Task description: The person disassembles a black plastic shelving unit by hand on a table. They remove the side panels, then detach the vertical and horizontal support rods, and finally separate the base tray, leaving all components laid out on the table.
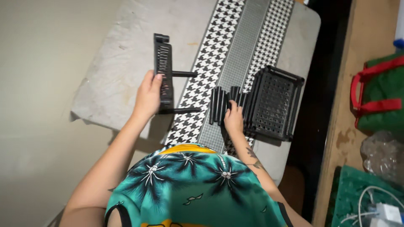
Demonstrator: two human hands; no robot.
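**Black plastic shelf parts spread out on a small table**

The person's left hand (148, 97) is wrapped around a black slotted panel (163, 74), gripping it near its lower end and holding it on edge over the grey table (122, 63). The panel is long and narrow with rows of thin slits, and two black rods (184, 74) stick out sideways from it toward the middle of the table, one about halfway up and one down by the thumb.

The right hand (234, 119) rests with fingers spread on a bunch of loose black tubes (221, 103) lying side by side; can't tell if it's actually pinching one or just touching. Just to the right of those tubes sits a stack of black perforated trays (274, 103), full of little round holes.

All of it lies on or beside a black-and-white houndstooth cloth (210, 59) running down the table.
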